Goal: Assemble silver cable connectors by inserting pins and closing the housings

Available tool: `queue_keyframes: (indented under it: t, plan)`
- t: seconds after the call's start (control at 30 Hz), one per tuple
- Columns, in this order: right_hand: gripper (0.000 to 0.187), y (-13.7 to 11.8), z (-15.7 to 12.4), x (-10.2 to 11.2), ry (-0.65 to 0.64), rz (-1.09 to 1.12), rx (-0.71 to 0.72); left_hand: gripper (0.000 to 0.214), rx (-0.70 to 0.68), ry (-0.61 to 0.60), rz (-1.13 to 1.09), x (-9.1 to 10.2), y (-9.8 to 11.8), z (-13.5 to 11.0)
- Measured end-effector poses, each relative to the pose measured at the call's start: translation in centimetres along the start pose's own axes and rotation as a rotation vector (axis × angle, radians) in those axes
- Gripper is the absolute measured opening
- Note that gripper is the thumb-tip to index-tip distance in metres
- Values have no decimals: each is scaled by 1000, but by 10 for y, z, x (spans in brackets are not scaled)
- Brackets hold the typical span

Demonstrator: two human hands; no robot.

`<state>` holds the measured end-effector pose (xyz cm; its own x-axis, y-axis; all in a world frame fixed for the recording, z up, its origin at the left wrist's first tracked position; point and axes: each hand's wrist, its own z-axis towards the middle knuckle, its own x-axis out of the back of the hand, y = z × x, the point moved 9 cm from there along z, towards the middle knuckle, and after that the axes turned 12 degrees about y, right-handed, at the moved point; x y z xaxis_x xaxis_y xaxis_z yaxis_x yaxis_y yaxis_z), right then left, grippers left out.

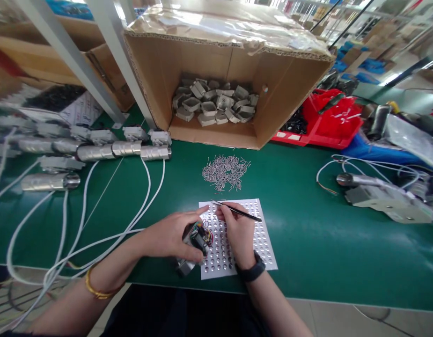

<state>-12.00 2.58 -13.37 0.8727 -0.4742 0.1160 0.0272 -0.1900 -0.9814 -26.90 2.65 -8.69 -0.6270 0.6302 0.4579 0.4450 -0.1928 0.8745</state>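
The left grip (183,236) hides part of the wired piece (198,239). The right grip (240,234) covers some shiny dots on the white sheet (213,275). The little pins (225,173) are too small to tell apart. Far boxes (388,40) look blurry. The bottom edge cuts off the right arm (275,299).

Smooth green bench (307,252), corrugated cardboard box (289,82) at its far edge, shiny metal cylinders (95,152) toward its left edge, white sheet (216,274) with glossy silvery dots (218,267) near its front edge, smooth black tweezers (249,215)

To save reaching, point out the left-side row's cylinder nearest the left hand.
The silver cylinder at the row's right end; the others sit farther from the left hand.
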Motion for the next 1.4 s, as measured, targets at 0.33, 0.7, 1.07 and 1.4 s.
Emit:
queue_keyframes:
  t: [0.33, 0.7, 1.07, 1.4]
  plan:
    - [23, -2, 4, -3, -85, -34, -9, 65, -50, 125, -141, 14, 9, 3]
    - [27, 0, 6, -6, -165, -37, -35, 62, -13, 74, -151, 9, 4, 2]
    - [26, 1, 4, -5, -129, -20, -30, 64, -18, -10, -186, 3, 2, -1]
    - [40, 3, 4, 5, -62, -65, -64, 64, -94, 62, -199, 9, 6, -5]
